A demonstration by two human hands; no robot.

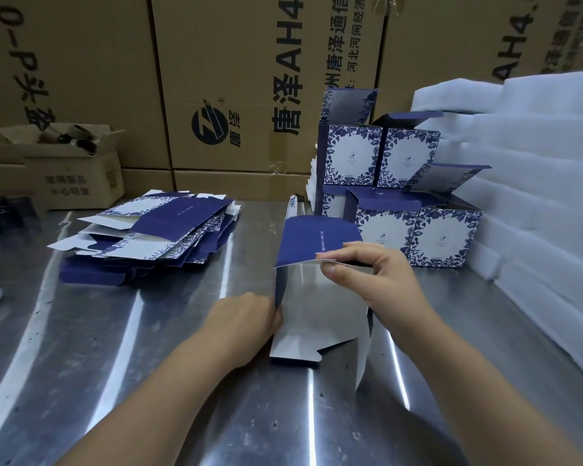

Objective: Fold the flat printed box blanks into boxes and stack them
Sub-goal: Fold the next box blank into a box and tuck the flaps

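Fingers of your right hand (367, 274) pinch the top edge of the light, bendable box blank (317, 307); your left hand (246, 324) grips its left fold.

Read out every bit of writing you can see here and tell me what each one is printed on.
"唐泽AH4", sideways: middle brown carton
"唐泽通信", sideways, cut off at the top: same carton
"河北河间经济", sideways, cut off: same carton
"AH4.", sideways: right brown carton
"0-P头", sideways, rest unclear: left brown carton
"小心轻放", upside down, somewhat blurred: small open carton
Too small to read: white line on the box blank; logo text on the folded boxes
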